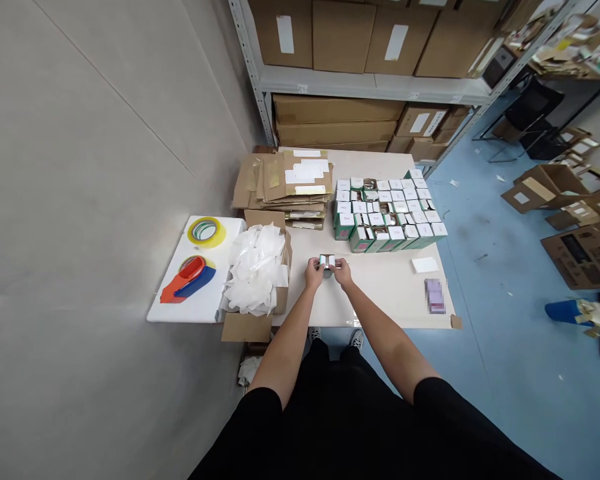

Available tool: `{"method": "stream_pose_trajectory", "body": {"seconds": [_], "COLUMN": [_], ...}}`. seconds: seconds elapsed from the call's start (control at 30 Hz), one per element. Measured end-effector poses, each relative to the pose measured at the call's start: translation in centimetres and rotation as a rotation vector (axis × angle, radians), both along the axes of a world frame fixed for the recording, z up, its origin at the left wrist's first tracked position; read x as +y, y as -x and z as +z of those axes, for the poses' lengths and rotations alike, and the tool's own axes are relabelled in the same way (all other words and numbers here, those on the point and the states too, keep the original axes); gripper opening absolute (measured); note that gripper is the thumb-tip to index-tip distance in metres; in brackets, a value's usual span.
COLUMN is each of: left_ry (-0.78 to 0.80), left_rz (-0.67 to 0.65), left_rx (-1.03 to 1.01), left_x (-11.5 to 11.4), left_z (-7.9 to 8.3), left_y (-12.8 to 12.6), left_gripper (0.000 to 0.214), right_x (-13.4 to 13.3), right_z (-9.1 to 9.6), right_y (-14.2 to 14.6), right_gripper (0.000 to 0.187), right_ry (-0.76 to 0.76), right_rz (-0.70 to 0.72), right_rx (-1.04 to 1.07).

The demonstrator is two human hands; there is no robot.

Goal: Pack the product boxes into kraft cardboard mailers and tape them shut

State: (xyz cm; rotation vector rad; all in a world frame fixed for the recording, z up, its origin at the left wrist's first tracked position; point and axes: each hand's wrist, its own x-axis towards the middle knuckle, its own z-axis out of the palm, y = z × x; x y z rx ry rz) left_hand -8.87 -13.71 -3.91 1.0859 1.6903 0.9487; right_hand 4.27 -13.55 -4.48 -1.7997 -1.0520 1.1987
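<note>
A small white-and-green carton [327,265] is held upright between both hands near the table's front edge. Its top flaps look parted, with something dark showing in the gap that is too small to name. My left hand [314,273] is closed on its left side. On the opposite side my right hand [342,271] grips it with bent fingers. Beyond the hands to the right stand rows of similar green-and-white cartons [397,233], several with their tops open.
Left of my hands, a cardboard box [281,300] overflows with white plastic bags [255,270]. Flattened cardboard [275,177] is stacked behind it. A tape roll [207,232] and red-and-blue tape dispenser [190,279] lie on a white board [167,310]. A white card [425,265] lies right.
</note>
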Motion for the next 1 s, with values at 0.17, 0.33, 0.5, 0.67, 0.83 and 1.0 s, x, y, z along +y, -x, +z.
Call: {"method": "stream_pose_trajectory", "body": {"seconds": [0.17,0.33,0.5,0.67,0.83,1.0], "left_ry": [0.003,0.069,-0.116,-0.253,-0.387,-0.494], "left_rz": [0.010,0.043,0.062,0.083,0.152,0.286], "left_rx": [0.006,0.074,0.195,0.146,0.099,0.131], "left_x": [1.7,1.3,-0.1,-2.6,-5.4,-7.9], "left_z": [-0.2,0.4,3.0,7.1,11.2,14.3], "left_y": [0.9,0.3,0.0,0.0,0.5,2.7], "left_gripper": [0.028,0.028,0.033,0.038,0.041,0.042], "right_x": [1.8,1.4,0.2,-1.8,-3.1,-2.7], "right_z": [-0.5,0.1,2.1,5.3,8.8,12.7], "right_y": [0.9,0.0,-0.9,-3.8,-6.6,-4.7], "right_gripper": [0.042,0.044,0.052,0.057,0.053,0.050], "right_ry": [-0.040,0.036,-0.028,-0.201,-0.348,-0.491], "right_rz": [0.035,0.095,0.076,0.152,0.200,0.330], "right_rx": [0.038,0.001,-0.067,-0.067,-0.038,-0.042]}}
